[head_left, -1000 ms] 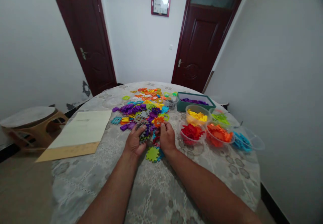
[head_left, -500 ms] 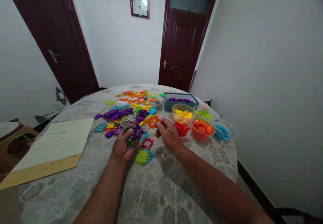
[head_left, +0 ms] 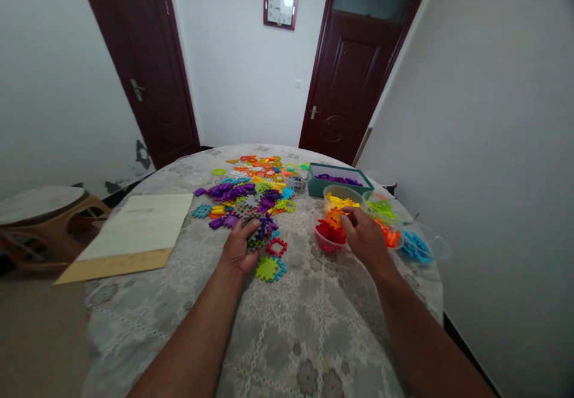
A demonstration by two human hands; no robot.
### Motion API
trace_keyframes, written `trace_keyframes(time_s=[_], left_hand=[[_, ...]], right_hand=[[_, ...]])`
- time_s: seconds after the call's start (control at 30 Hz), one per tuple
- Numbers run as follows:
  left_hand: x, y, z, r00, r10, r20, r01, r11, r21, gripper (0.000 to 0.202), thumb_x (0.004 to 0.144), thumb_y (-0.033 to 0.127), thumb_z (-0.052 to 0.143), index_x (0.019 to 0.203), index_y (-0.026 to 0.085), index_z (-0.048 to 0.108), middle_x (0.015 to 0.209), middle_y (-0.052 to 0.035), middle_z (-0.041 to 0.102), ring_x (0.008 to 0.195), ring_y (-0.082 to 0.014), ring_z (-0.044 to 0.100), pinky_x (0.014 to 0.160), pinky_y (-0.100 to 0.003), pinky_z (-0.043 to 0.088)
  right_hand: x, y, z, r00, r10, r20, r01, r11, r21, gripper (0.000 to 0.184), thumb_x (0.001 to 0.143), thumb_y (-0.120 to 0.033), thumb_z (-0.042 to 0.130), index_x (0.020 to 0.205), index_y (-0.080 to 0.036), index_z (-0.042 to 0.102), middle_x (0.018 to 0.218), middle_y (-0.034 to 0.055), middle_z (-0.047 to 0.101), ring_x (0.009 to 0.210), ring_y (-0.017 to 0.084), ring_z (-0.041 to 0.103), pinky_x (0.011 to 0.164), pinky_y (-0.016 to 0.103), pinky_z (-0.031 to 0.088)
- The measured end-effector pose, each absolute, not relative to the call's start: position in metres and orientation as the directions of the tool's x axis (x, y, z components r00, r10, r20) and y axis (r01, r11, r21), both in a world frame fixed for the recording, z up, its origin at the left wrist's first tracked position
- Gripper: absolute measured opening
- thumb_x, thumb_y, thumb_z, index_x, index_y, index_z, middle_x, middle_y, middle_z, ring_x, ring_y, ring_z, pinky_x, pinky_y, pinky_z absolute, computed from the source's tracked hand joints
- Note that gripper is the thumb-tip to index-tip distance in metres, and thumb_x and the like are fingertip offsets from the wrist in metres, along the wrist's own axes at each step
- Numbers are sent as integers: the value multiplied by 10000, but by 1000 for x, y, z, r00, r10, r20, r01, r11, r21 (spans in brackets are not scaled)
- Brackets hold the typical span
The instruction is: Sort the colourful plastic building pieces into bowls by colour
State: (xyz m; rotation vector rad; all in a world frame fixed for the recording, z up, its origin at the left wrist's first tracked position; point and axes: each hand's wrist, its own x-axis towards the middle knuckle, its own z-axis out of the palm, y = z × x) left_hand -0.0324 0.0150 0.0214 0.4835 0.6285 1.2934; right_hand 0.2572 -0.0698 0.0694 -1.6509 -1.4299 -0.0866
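Beyond the right hand (head_left: 365, 239) there are several containers. Farthest from it stands a teal box (head_left: 319, 187) with purple pieces inside. Closer to the fingers are clear bowls: a yellow bowl (head_left: 328, 195) holding yellow pieces, and a red bowl (head_left: 320, 244) holding red pieces just to the left of the fingertips. An orange bowl (head_left: 397, 242) is partly hidden behind the hand. To the right of the hand are a green bowl (head_left: 394, 202) and a blue bowl (head_left: 442, 246), each with pieces of its own colour.

The right hand pinches an orange piece (head_left: 334, 217) between thumb and fingertips. The piece seems to hang over the far rim of the red bowl, but I cannot tell if it touches the red pieces.

The left hand (head_left: 240, 245) lies on the table (head_left: 291, 326), well apart from the orange piece. Its fingers are curled over a dark toothed piece (head_left: 256, 239) at the near edge of the loose pile (head_left: 242, 192). A red ring piece (head_left: 277, 246) lies between the two hands.
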Motion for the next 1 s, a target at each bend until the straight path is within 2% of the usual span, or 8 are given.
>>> trace_keyframes(time_s=[0.1,0.17,0.3,0.43,0.53,0.7,0.83,1.0], left_hand=[[-30,11,23,171,973,-154,-714,230,661,411,717,92,830,1091,173,680,925,-32,770,710,-167,735,640,-327,669],[-28,9,24,181,973,-143,-699,230,677,442,706,110,851,1106,173,674,912,-27,763,689,-163,727,625,-318,661],[-24,3,22,229,967,-112,-655,238,717,455,710,153,881,1109,177,664,930,-42,758,717,-179,737,628,-311,650],[-21,-1,20,305,949,-80,-619,261,740,469,717,186,886,1123,181,652,948,-48,748,706,-188,732,632,-334,648],[-21,-2,21,336,940,-59,-620,268,738,499,714,171,884,1157,181,656,986,-48,743,751,-184,735,668,-318,645],[-20,-5,26,356,933,-60,-599,277,751,485,699,167,893,1125,174,663,952,-36,730,722,-173,717,637,-300,636],[-19,-6,27,358,931,-66,-598,284,749,507,678,147,901,1127,176,667,1002,-49,737,755,-183,729,667,-323,652],[-21,-1,23,337,937,-85,-594,282,753,477,693,147,898,1115,176,678,992,-49,741,740,-175,728,648,-314,657]], right_hand=[[260,-62,72,210,678,705,913,122,-389,232,944,-316,549,1024,-180,720,1044,155,724,1015,303,662,997,494,503],[249,-59,76,151,686,712,911,183,-369,231,966,-294,526,1044,-180,712,1096,157,720,1065,296,660,1031,481,498],[201,-62,80,4,835,550,813,318,-487,246,1003,-317,539,1134,-197,709,1091,108,745,939,233,697,904,380,550],[155,-66,67,-66,897,438,735,340,-587,272,1002,-326,575,1213,-198,690,1151,107,758,931,220,717,900,361,553],[139,-68,54,-35,916,400,693,311,-650,248,1007,-299,556,1206,-214,677,1140,91,765,963,220,724,902,350,540],[135,-70,48,99,940,325,565,216,-797,140,953,-305,600,1038,-224,675,986,31,756,843,187,695,777,296,521],[135,-71,46,172,934,312,466,202,-861,119,924,-328,629,946,-218,666,893,10,726,810,182,667,742,286,505],[144,-73,43,206,936,284,360,197,-912,183,957,-391,620,999,-220,673,861,9,709,781,181,668,687,282,519]])
